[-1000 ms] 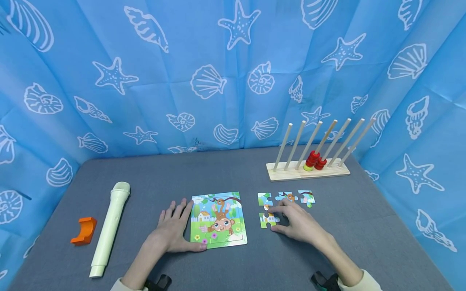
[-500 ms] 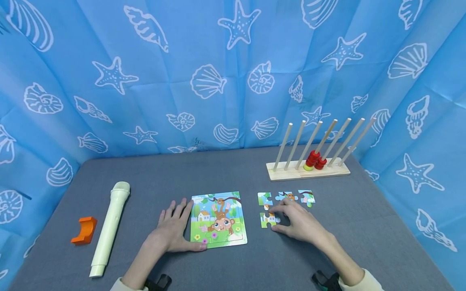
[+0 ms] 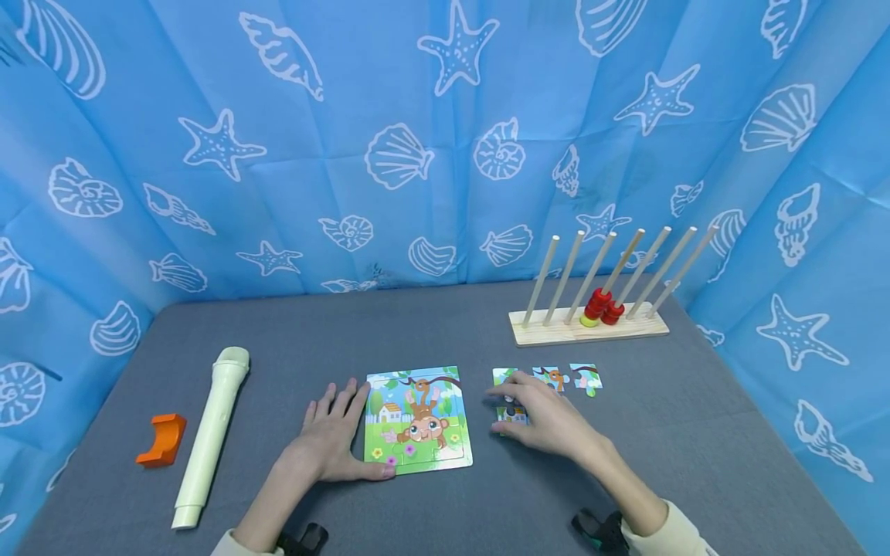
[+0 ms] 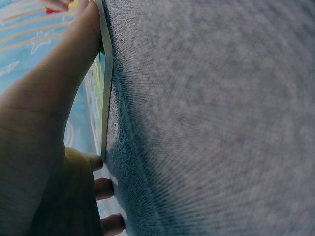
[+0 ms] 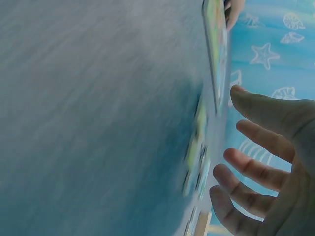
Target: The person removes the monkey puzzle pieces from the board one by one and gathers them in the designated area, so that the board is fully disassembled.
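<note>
A square monkey jigsaw puzzle [image 3: 424,444] lies on the table in the head view. My left hand [image 3: 323,440] is spread at its left side, thumb tip at the lower left corner and index fingertip near the upper left one. The left wrist view shows the puzzle board's thin edge [image 4: 107,83] along the thumb. My right hand [image 3: 556,417] hovers over loose puzzle pieces, its fingers apart and holding nothing in the right wrist view. A branch piece [image 3: 586,376] and a tail piece [image 3: 548,377] show beyond it; a house piece [image 3: 513,415] and others are partly hidden beneath.
A wooden rack [image 3: 542,332] of upright pegs with red and yellow beads stands at the back right. On the left lie a pale green toy microphone [image 3: 212,440] and an orange curved block [image 3: 164,442]. A blue shell-print curtain [image 3: 396,208] hangs behind the table.
My right hand has moved left from the right edge of the pieces, now covering more of them, and its fingers have spread. The left hand and the puzzle have stayed put.
</note>
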`<state>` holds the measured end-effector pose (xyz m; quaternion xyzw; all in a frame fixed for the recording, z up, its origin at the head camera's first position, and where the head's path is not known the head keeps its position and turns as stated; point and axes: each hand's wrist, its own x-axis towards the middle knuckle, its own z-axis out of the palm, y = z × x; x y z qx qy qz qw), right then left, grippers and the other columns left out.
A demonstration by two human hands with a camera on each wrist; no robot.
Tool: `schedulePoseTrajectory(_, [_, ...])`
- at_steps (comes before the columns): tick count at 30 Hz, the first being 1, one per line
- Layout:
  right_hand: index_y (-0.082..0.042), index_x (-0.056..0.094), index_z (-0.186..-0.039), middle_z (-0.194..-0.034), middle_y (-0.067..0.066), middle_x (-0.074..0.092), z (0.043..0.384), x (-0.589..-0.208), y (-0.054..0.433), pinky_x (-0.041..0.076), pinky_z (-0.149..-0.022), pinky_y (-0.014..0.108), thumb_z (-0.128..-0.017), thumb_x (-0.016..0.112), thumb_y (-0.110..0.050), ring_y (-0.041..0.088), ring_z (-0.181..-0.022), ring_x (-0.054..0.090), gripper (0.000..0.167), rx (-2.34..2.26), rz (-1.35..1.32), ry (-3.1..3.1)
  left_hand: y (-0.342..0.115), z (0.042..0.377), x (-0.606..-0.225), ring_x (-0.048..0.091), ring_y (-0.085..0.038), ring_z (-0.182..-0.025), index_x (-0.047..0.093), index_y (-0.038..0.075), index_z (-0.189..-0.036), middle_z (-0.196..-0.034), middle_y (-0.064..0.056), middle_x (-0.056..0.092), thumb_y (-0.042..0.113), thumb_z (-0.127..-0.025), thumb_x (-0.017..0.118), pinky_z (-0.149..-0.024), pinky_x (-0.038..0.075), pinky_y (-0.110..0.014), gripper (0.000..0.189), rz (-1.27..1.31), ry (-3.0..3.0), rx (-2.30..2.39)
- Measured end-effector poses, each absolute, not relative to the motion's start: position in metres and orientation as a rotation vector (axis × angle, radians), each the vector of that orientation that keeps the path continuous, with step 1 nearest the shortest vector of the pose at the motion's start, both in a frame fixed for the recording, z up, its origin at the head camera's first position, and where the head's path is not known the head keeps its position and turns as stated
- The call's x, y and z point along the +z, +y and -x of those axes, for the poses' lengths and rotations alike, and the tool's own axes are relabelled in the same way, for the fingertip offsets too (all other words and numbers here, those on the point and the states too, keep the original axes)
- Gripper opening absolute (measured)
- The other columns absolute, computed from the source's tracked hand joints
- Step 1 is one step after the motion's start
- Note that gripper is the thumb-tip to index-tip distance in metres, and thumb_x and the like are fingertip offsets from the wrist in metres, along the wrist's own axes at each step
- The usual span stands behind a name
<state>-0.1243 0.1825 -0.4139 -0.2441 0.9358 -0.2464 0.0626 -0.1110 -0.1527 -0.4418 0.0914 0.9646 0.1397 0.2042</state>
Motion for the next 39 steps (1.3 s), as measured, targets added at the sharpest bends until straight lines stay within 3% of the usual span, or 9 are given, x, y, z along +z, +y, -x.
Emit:
schedulePoseTrajectory(12, [-0.009, 0.070, -0.129, -0.117, 0.009, 0.065, 0.131, -0.413, 0.132, 0.050, -0.078, 0.035, -0.088, 0.082, -0.023, 0.020, -0.098, 0.060, 0.045, -0.756, 0.856, 2.719, -0.153, 0.111, -0.443, 0.016, -0.055, -0.154, 0.018, 0.008, -0.164, -0.169, -0.024, 0.020, 0.079, -0.064, 0.079, -0.119, 0.018, -0.074, 0.137, -0.265, 2.695, 0.385])
schedulePoseTrajectory(21, [-0.012, 0.071, -0.128, -0.116, 0.007, 0.064, 0.132, -0.419, 0.100, 0.041, -0.066, 0.024, -0.088, 0.082, -0.023, 0.015, -0.089, 0.054, 0.043, -0.812, 0.911, 2.635, -0.154, 0.111, -0.443, 0.015, -0.055, -0.154, 0.017, 0.008, -0.164, -0.170, -0.024, 0.019, 0.081, -0.065, 0.078, -0.119, 0.018, -0.075, 0.137, -0.274, 2.684, 0.383])
schedulePoseTrajectory(39, [-0.018, 0.069, -0.134, -0.109, 0.003, 0.057, 0.131, -0.424, 0.075, 0.040, -0.063, 0.025, -0.084, 0.085, -0.031, 0.013, -0.090, 0.047, 0.054, -0.631, 0.798, 2.694, -0.153, 0.111, -0.442, 0.016, -0.056, -0.154, 0.018, 0.008, -0.164, -0.169, -0.024, 0.020, 0.080, -0.065, 0.078, -0.119, 0.018, -0.075, 0.137, -0.273, 2.688, 0.390])
